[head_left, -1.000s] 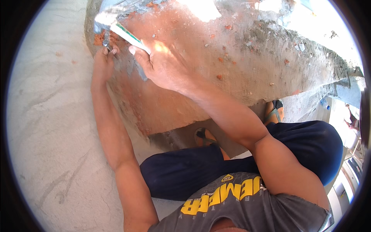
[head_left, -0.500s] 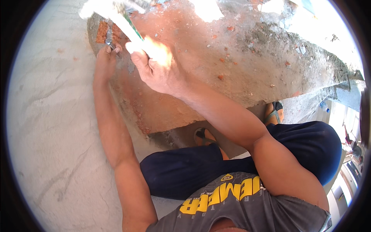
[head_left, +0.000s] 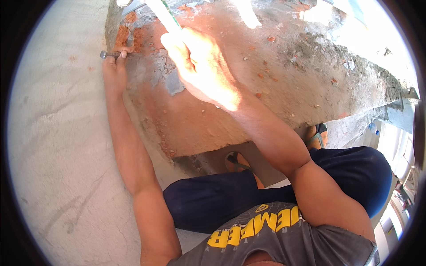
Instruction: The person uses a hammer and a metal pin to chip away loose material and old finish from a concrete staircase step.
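A short metal chisel (head_left: 110, 54) is pinched in my left hand (head_left: 116, 73). It lies sideways across the fingertips, its round end toward the plastered wall. Just beyond those fingers, orange brick (head_left: 122, 35) shows through broken plaster in the corner. My right hand (head_left: 202, 57), in bright sunlight, is closed round the white-and-green handle of a hammer (head_left: 163, 15). The handle slants up and left to the top edge, where most of the head is cut off. The hammer is held above the slab, apart from the chisel.
The pale plastered wall (head_left: 57, 133) runs along the left. A rough, dusty concrete slab (head_left: 208, 124) bears orange brick crumbs and a grey plaster flake (head_left: 174, 83). Its near edge stands above my sandalled feet (head_left: 237, 162). A bottle (head_left: 373, 128) lies at the far right.
The chisel has turned from pointing away at the brick to lying sideways near the wall. My right hand has moved right with the hammer, and its head has gone mostly out of view.
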`<state>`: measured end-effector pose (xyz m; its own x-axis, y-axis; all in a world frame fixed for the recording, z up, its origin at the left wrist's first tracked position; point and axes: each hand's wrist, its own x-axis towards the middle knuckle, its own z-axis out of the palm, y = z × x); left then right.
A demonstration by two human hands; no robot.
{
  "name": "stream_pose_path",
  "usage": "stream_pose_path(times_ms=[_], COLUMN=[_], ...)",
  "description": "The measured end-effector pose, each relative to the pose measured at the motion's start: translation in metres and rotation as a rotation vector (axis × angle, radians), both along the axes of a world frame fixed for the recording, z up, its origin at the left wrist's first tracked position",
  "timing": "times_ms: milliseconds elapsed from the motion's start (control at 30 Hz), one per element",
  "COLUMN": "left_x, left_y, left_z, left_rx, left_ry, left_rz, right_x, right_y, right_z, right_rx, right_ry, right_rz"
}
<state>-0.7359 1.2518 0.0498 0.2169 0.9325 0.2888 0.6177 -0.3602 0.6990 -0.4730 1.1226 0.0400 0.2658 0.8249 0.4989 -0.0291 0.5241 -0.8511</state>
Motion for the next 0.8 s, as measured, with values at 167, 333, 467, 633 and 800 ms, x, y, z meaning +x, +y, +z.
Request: stream_pose_path(times_ms=[167, 333, 467, 633, 800], left_x=[-0.004, 0.001, 0.012, 0.022, 0.023], left_y=[0.003, -0.002, -0.01, -0.002, 0.006], left_z=[-0.008, 0.005, 0.018, 0.013, 0.004], left_rx=[0.041, 0.083, 0.029, 0.006, 0.009], left_ry=[0.229, 0.217, 0.39, 0.466, 0.679], left_rz=[0.028, 0.032, 0.016, -0.022, 0.008], right_x=[0.002, 0.001, -0.003, -0.016, -0.016], right_y=[-0.01, -0.009, -0.01, -0.011, 0.001], right_z=[0.004, 0.002, 0.005, 0.0, -0.012], right_rx=[-0.136, -0.091, -0.083, -0.172, -0.455], right_ry=[0.053, -0.003, 0.035, 0.035, -0.296], right_rz=[0.153, 0.136, 0.129, 0.16, 0.366])
